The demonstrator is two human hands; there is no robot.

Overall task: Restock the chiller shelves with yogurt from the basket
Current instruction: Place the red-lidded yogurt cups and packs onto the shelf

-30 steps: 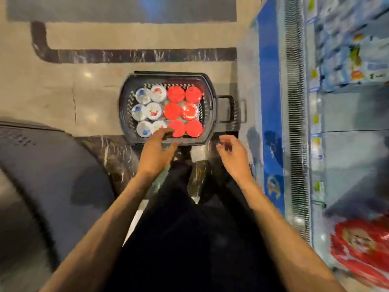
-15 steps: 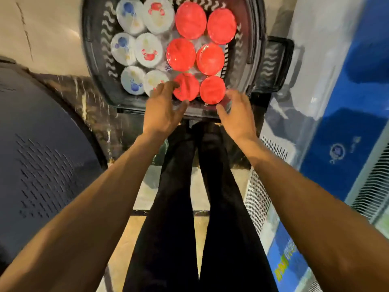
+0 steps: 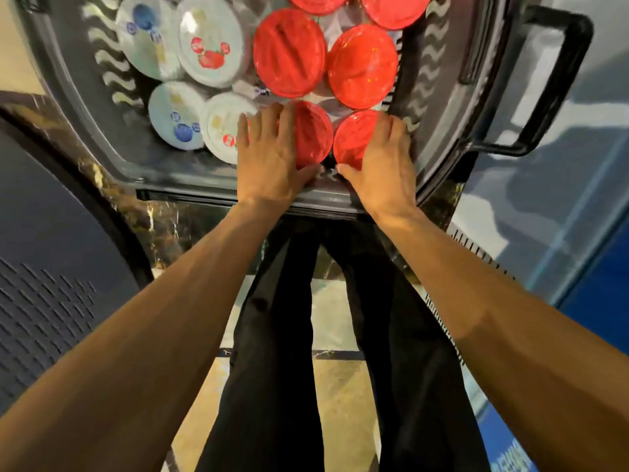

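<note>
yogurt tubs [image 3: 289, 52] with round lids fill our dark grey plastic basket [image 3: 190, 185], white printed lids [image 3: 211, 46] on the left and plain red ones on the right. our left hand [image 3: 269, 155] clasps the near-left red-lidded tub [image 3: 315, 131] from above, thumb tucked at its near edge. our right hand [image 3: 384, 161] clasps the near-right red-lidded tub [image 3: 352, 139] likewise. both tubs sit in the basket's nearest row.
</note>
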